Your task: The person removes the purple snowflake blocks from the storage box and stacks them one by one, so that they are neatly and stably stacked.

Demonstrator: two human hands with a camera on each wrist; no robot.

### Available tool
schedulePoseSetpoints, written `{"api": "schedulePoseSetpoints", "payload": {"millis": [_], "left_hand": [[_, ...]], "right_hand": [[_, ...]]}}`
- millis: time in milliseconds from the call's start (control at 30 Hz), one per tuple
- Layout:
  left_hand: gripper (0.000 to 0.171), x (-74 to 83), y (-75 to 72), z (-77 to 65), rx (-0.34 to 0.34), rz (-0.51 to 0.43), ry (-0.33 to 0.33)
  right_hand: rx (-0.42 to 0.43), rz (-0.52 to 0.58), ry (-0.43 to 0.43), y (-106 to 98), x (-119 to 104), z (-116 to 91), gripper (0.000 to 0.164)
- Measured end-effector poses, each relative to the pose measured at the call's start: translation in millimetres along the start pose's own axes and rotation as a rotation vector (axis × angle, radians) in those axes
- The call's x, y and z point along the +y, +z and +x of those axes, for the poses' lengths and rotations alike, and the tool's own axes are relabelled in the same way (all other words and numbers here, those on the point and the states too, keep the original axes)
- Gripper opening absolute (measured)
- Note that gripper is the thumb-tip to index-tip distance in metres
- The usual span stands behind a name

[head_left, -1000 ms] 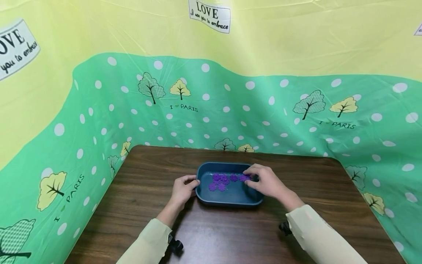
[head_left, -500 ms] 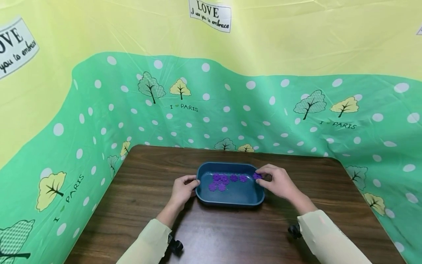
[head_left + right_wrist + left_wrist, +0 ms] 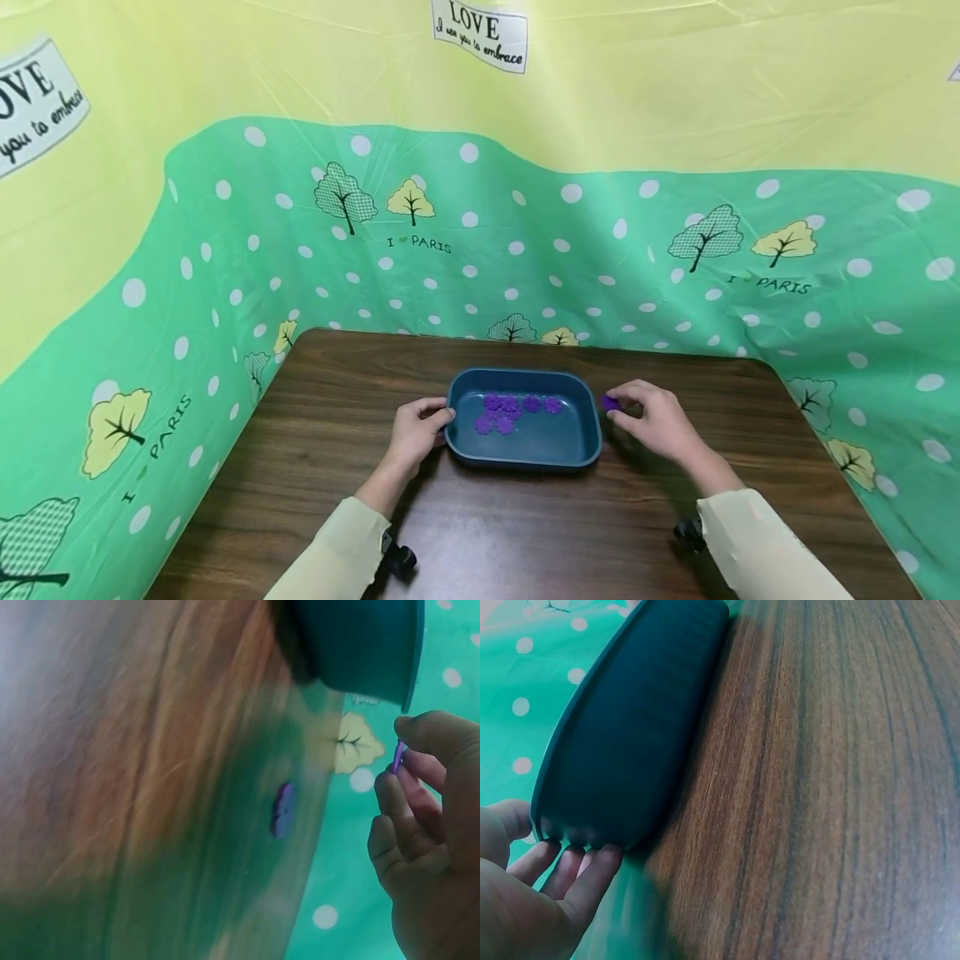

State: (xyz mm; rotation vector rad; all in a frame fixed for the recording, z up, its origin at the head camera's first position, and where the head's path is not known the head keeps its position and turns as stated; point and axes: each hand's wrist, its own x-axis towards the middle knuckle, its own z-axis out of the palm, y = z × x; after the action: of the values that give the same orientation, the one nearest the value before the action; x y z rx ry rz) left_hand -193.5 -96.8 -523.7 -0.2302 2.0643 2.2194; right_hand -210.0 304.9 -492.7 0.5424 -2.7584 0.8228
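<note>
A blue rectangular tray [image 3: 525, 457] with rounded corners stands on the table, with several purple flower-shaped pieces [image 3: 504, 408] inside. My left hand [image 3: 416, 432] holds the tray's left end; in the left wrist view its thumb is at the rim and its fingertips press the outer wall [image 3: 622, 727]. Just beyond the tray's right end, my right hand [image 3: 651, 419] pinches one purple flower-shaped piece [image 3: 610, 402] between thumb and finger. The right wrist view shows that piece [image 3: 398, 756] edge-on, and a purple shape [image 3: 283, 810] on the tabletop, possibly another piece or a reflection.
Dark wood-grain table [image 3: 510, 533] lies under everything. A green and yellow printed curtain [image 3: 465, 225] hangs behind the table and along its sides. Small black devices [image 3: 401, 561] are strapped at both wrists.
My right hand has moved rightward from inside the tray, over its right wall and outside it, carrying one purple flower-shaped piece. The left hand and tray have stayed in place.
</note>
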Motion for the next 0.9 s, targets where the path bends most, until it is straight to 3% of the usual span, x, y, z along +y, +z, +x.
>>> {"api": "schedulePoseSetpoints", "payload": {"millis": [500, 900], "left_hand": [[0.034, 0.5, 0.1, 0.8, 0.006, 0.015, -0.001], [0.035, -0.6, -0.3, 0.8, -0.002, 0.0, 0.003]], "right_hand": [[-0.078, -0.031, 0.096, -7, 24, -13, 0.022], [-0.084, -0.062, 0.096, 2, 39, -21, 0.021]]}}
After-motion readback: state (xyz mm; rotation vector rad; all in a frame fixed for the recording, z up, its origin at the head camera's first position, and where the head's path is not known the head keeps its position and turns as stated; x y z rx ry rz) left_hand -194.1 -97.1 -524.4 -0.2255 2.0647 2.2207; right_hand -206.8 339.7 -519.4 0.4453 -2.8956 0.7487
